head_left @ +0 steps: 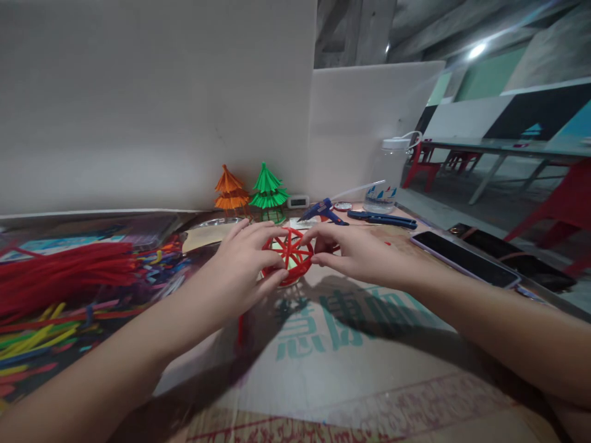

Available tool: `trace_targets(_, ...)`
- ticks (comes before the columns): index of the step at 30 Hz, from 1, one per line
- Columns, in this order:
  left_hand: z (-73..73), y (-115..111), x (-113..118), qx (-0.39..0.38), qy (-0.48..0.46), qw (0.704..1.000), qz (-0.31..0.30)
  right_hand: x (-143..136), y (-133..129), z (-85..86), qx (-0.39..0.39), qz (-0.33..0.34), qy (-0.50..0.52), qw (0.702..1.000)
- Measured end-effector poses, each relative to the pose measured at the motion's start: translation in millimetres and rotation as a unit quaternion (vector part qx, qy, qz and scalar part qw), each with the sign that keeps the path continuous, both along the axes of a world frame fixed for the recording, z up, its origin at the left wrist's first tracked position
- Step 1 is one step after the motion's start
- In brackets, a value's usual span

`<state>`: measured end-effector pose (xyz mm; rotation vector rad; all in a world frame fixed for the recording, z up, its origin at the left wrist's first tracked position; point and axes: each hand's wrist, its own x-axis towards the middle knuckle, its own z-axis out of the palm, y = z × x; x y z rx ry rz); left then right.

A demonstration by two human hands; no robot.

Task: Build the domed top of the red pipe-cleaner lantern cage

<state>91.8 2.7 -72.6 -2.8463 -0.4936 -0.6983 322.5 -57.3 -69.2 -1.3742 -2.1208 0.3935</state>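
Left arm point(143, 341) and right arm point(475, 307), both bare, stretch forward and converge. The left hand point(244, 257) arches palm down, fingers point(268, 257) bent; the right hand point(351, 251) faces it, thumb point(331, 263) and forefinger point(319, 231) curved toward each other, tips near.

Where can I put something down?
On the pale sheet with green lettering, between left forearm and right forearm, in front of the red spoked wheel. It's crowded left, with long red strips, and behind, near the blue glue gun.
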Motion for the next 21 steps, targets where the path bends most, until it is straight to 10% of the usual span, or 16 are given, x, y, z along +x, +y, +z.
trace_targets(12,14.1,16,-21,-0.184,0.003,0.983,0.003,-12,-17,14.0,-0.089,0.029,-0.011,0.996)
trace_targets(21,3.7,7,-4,-0.208,-0.025,0.978,0.016,-4,-7,-1.9,0.019,0.02,-0.005,1.0)
